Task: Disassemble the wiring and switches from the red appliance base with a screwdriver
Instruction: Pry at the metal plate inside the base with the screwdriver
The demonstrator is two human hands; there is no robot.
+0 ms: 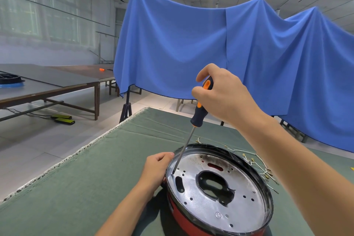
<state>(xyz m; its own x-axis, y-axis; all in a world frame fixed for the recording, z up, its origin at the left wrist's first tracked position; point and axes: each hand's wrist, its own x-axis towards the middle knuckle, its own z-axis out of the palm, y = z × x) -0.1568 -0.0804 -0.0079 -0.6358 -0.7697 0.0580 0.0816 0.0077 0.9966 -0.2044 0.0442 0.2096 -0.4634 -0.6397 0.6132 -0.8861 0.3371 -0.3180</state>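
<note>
Red base (191,214) on green cloth (76,188), metal plate up; left hand (155,168) grips its left rim, right hand (222,96) wraps screwdriver (199,115) handle, tip on plate near that rim; loose wires (262,166) lie behind base.

I see a green cloth (76,178) covering the lower frame, a big blue sheet (191,44) draped across the middle and right, long tables (47,82) at left, and two yellow-green boxes (63,119) on the floor beneath them.
</note>
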